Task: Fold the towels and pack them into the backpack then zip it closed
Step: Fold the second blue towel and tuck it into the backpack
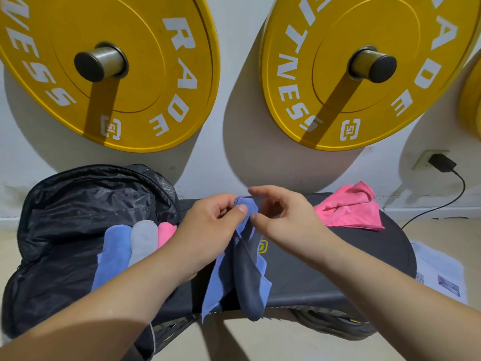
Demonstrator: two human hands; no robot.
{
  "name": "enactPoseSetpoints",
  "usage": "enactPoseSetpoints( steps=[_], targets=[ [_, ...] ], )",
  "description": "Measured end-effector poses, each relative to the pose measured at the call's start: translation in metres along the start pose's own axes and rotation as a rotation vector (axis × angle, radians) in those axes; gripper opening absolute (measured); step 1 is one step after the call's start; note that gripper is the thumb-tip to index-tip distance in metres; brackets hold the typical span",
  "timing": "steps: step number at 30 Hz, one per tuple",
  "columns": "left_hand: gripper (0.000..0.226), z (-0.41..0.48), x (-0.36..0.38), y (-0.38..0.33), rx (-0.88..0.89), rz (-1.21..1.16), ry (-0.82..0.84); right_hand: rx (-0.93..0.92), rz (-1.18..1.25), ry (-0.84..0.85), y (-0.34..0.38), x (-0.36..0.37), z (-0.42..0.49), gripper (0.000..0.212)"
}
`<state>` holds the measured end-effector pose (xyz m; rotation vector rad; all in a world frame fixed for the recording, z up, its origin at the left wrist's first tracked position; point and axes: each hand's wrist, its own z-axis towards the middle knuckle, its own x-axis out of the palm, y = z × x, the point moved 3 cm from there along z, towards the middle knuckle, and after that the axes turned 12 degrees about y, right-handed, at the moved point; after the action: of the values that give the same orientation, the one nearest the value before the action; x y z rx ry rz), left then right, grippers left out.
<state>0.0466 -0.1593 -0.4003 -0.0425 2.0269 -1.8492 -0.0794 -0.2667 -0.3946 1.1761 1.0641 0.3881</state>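
Yellow plates (109,69) hang on the white wall behind a black bench (325,269). The backpack (78,204) lies unzipped at the bench's left end, and three packed towels (143,238), blue, grey and pink, sit side by side in its mouth.

I am on the folding step with a blue towel (250,280). My left hand (208,230) pinches its top edge between thumb and curled fingers, and the rest hangs down in loose twists over the front of the bench. My right hand (283,217) is just beside that pinch. Its thumb lies against the cloth, and its fingers arch above, spread and not closed on anything that I can see.

A pink towel (348,207) lies crumpled at the far right of the bench, not yet folded.

Next, I judge, my right hand must take hold of the edge beside the left and slide out to the corner. That should stretch the towel flat enough to fold. The twisted cloth may need a shake first.
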Motion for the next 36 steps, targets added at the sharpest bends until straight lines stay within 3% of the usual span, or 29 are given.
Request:
enactPoseSetpoints(
  steps=[5, 9, 13, 18, 21, 25, 31, 36],
  targets=[
    [0.016, -0.001, -0.016, -0.020, 0.144, -0.198, 0.085, -0.007, 0.082, 0.253, 0.004, -0.009, -0.004, 0.018],
    [0.024, -0.005, -0.020, -0.031, 0.234, -0.132, 0.015, -0.025, -0.030, 0.328, 0.001, -0.003, -0.006, 0.032],
    [0.021, -0.007, -0.023, -0.034, 0.257, -0.057, -0.091, 0.076, -0.014, 0.456, -0.013, -0.003, -0.005, 0.043],
    [0.017, -0.002, -0.039, -0.015, 0.221, 0.037, -0.216, 0.212, -0.153, 0.465, -0.040, -0.011, -0.005, 0.043],
    [0.019, 0.002, -0.045, -0.004, 0.172, 0.085, -0.258, 0.276, -0.246, 0.467, -0.054, -0.017, -0.004, 0.032],
    [0.018, 0.008, -0.054, 0.010, 0.112, 0.076, -0.310, 0.326, -0.413, 0.376, -0.072, -0.027, -0.002, 0.006],
    [0.019, 0.011, -0.057, 0.021, 0.070, 0.112, -0.343, 0.362, -0.553, 0.093, -0.084, -0.042, 0.001, 0.018],
    [0.020, 0.012, -0.065, 0.027, 0.052, 0.089, -0.397, 0.298, -0.438, -0.146, -0.081, -0.055, 0.002, 0.024]
  ],
)
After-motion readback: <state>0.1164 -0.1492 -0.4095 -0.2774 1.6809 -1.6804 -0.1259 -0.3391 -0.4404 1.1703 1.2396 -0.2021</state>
